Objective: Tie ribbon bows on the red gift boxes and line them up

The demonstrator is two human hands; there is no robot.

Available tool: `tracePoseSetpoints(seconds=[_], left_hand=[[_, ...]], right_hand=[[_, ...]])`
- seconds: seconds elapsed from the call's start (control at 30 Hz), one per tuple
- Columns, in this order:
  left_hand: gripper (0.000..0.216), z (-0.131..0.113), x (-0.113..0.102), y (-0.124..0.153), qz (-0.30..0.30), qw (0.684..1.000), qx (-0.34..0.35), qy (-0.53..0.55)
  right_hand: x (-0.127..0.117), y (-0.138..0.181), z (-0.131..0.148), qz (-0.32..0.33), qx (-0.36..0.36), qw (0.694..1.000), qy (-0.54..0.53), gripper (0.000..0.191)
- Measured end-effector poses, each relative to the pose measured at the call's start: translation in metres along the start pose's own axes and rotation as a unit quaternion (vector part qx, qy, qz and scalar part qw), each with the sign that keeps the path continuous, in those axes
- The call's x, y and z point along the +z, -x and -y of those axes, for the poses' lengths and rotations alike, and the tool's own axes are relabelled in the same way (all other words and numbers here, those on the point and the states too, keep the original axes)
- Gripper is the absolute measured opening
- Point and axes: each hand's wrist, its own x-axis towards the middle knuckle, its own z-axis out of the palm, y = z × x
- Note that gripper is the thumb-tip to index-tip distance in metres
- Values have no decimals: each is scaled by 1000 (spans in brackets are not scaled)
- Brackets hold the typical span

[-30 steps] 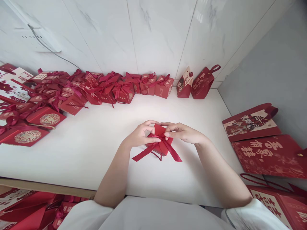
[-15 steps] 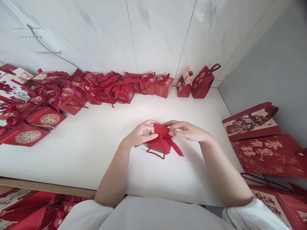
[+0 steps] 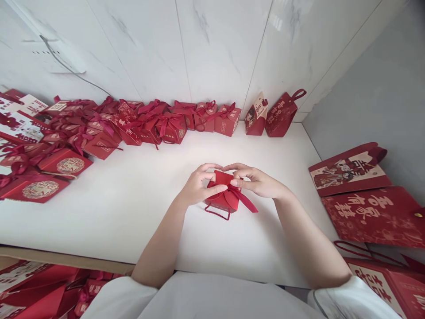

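Observation:
A small red gift box (image 3: 222, 202) sits on the white table in front of me, a cord handle (image 3: 217, 214) looping from its near side. Across its top runs a dark red ribbon (image 3: 247, 202), one tail hanging to the right. My left hand (image 3: 201, 186) is closed at the box's left side, its thumb pressing by the middle of the ribbon. From the right, my right hand (image 3: 258, 180) pinches the ribbon with thumb and bent forefinger. Both forefingers arch over the back of the box and nearly meet. The ribbon's crossing is partly hidden beneath my thumbs.
Along the tiled wall stand several ribbon-tied red boxes (image 3: 171, 128), massed to the left. Two pointed boxes (image 3: 281, 115) stand at the back right. Larger red gift bags (image 3: 375, 215) lie along the right edge. A carton (image 3: 66, 262) with red packaging is at lower left.
My left thumb has moved right, over the ribbon's middle. The right hand has shifted slightly left and up, and the right ribbon tail has swung a little outward.

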Motion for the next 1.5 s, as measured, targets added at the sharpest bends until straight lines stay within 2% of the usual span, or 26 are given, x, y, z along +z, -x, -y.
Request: tracePoseSetpoints(seconds=[0.17, 0.37, 0.6, 0.77, 0.87, 1.0, 1.13, 1.33, 1.5], left_hand=[[37, -1, 10, 0, -36, 999, -15, -38], [32, 7, 12, -2, 5, 999, -49, -3], [34, 9, 2, -5, 8, 994, 36, 99], [18, 2, 10, -4, -55, 998, 37, 23], [22, -3, 17, -2, -73, 996, 47, -32], [9, -2, 20, -1, -57, 997, 28, -52], [7, 3, 18, -2, -25, 999, -7, -38], [8, 3, 15, -2, 7, 998, -18, -55], [10, 1, 13, -2, 16, 997, -30, -73]], right_hand=[[2, -3, -4, 26, 15, 999, -9, 39], [-1, -3, -10, 30, 32, 999, -6, 40], [-4, -3, -9, 15, 23, 999, -17, 41], [-2, -3, -7, -6, 6, 1000, -9, 40], [2, -5, -7, 1, -8, 1000, -10, 38], [4, -6, -9, 1, 1, 1000, -9, 34], [1, -5, -12, 0, 10, 1000, 10, 32], [-2, -4, -16, -7, -3, 1000, 22, 33], [-3, -7, -22, 0, -31, 999, -14, 33]])
